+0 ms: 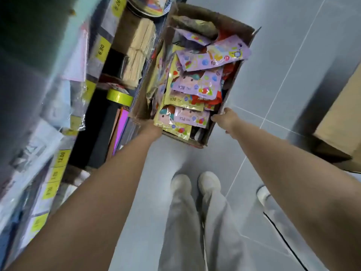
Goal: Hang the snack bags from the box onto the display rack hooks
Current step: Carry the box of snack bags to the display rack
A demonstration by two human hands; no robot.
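A brown cardboard box [230, 22] sits on the grey floor in front of me, full of purple, yellow and red snack bags [197, 85]. My left hand [153, 130] is at the box's near left corner, its fingers hidden behind the yellow bags and the box wall. My right hand [224, 118] grips the box's near right edge, with its thumb over the rim. The display rack [58, 106] runs along the left, blurred, with yellow price tags on its shelf edges.
Rack shelves at left hold packaged goods, a yellow tape roll [119, 96] and wooden stick bundles [139, 53]. Another cardboard box [341, 122] stands at the right. My feet in pale shoes [195, 184] are on the floor tiles below. A black cable [283, 239] lies at lower right.
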